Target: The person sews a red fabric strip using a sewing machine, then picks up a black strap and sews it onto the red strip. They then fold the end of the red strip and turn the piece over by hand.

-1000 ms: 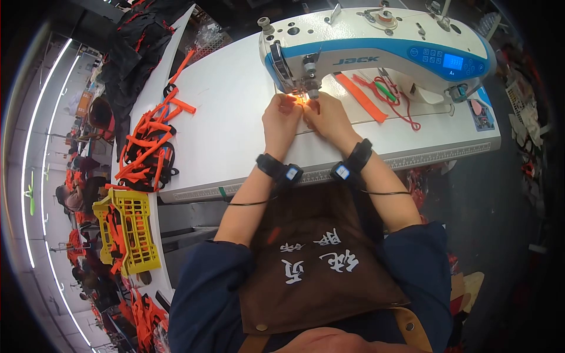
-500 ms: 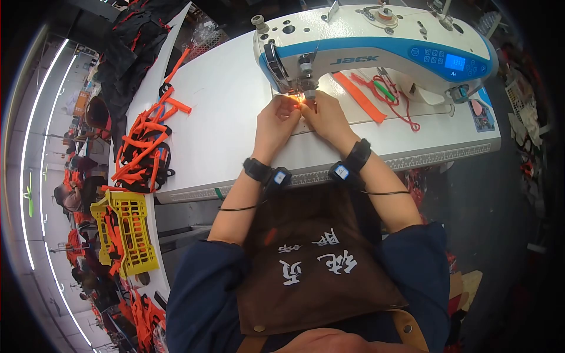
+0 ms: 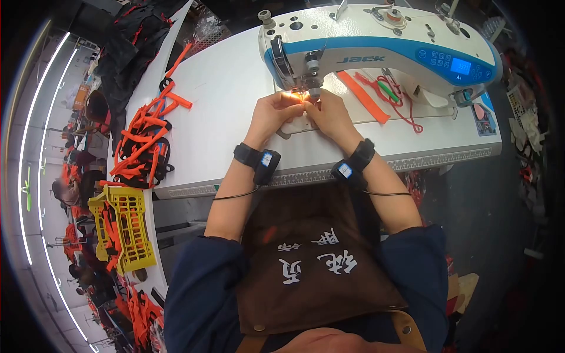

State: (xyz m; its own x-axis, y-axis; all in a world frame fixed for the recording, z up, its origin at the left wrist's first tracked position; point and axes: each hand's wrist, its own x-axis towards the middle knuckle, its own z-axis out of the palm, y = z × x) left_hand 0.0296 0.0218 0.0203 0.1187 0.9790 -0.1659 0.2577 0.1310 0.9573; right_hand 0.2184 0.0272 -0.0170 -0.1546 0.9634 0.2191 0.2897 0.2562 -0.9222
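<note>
A white and blue sewing machine point(image 3: 382, 44) stands on the white table point(image 3: 229, 100). Under its needle, lit by the machine's lamp, lies a small orange strap piece point(image 3: 301, 100), mostly hidden by fingers. My left hand point(image 3: 272, 115) pinches it from the left. My right hand point(image 3: 329, 116) pinches it from the right. The fingertips of both hands meet just in front of the presser foot. Each wrist wears a black band with a small device.
A pile of orange and black straps point(image 3: 144, 144) lies at the table's left edge. An orange strip point(image 3: 362, 97) and red cord point(image 3: 400, 103) sit under the machine arm. A yellow crate point(image 3: 120, 226) stands lower left. Other people work in the far left background.
My left forearm has swung out to the left while its fingers stay at the needle. Both hands sit slightly nearer the presser foot.
</note>
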